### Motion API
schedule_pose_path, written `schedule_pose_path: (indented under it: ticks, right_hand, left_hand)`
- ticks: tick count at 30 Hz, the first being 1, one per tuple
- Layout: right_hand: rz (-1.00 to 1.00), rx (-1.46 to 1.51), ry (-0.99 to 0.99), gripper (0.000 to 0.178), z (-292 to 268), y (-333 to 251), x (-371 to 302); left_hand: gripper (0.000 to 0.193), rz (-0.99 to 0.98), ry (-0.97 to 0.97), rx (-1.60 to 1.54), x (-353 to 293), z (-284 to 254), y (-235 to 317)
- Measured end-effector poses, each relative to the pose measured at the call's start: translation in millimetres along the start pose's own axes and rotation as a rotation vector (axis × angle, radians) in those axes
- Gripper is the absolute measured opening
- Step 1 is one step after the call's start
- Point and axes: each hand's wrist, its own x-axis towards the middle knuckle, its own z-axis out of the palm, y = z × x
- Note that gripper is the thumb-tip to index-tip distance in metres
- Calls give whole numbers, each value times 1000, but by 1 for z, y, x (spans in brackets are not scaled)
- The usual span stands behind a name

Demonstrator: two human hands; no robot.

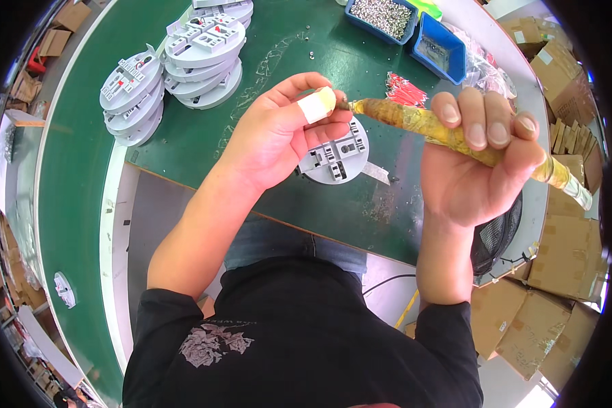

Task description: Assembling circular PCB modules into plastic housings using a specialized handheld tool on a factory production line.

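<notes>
My right hand (479, 163) is wrapped round a long screwdriver (415, 121) bound in worn yellow tape, held slantwise above the table. Its narrow tip points left, to the fingertips of my left hand (265, 132). That hand is closed in a pinch at the tip, its thumb wrapped in white and yellow tape; whatever small thing it may hold is hidden. Below the hands a round light-grey plate (336, 163) with raised blocks and dark slots lies on the green table, partly covered by my left fingers.
Stacks of similar grey discs (207, 47) stand at the far left. Far right are a blue bin (375, 34) of small metal parts, another blue bin (434, 66) and a bundle of red wires (406, 90). Cardboard boxes (564, 251) pile up beyond the right edge.
</notes>
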Motion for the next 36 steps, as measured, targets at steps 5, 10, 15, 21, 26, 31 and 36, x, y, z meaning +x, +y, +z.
schedule_pose_path:
  ticks: [5, 10, 15, 21, 26, 31, 36]
  right_hand:
    - [-27, 21, -6, 29, -1, -3, 1]
    - [-19, 29, -24, 29, -3, -1, -1]
    - [4, 45, -18, 29, 1, -1, -3]
    - [84, 86, 80, 20, 11, -4, -1]
    - [147, 172, 111, 20, 3, -3, 6]
    - [240, 226, 136, 20, -3, 1, 14]
    - [263, 200, 164, 19, -3, 10, 12]
  left_hand:
    - [14, 37, 91, -43, -3, 3, -4]
    - [16, 75, 77, -26, -5, 0, -7]
    - [19, 93, 81, 7, -8, 0, -7]
    - [23, 191, 67, 246, -11, 0, -6]
    - [24, 201, 46, 340, -11, 7, 0]
    - [22, 218, -26, 577, -3, 4, 8]
    - [22, 287, 112, 758, 8, 4, 18]
